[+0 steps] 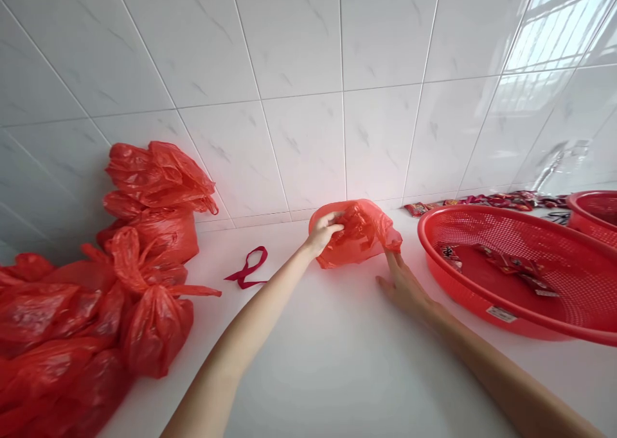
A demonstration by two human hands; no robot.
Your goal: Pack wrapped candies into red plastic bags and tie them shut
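Note:
A thin red plastic bag (pixel 359 232) lies spread out on the white table close to the tiled wall, its mouth apart. On its left side, my left hand (pixel 324 234) has the bag's edge between thumb and fingers. My right hand (pixel 402 284) is at the bag's right corner, fingers stretched out and touching the plastic, thumb held away from them; the fingertips are partly hidden by the bag. A dark red ribbon strip (pixel 247 268) lies curled on the table left of my left hand.
Tied, filled red bags (pixel 154 322) are piled along the left. On the right stands a large red plastic basket (pixel 482 306) with several small packets (pixel 515 264) inside. More packets (pixel 511 200) lie along the wall, beside a second red basket (pixel 592 216).

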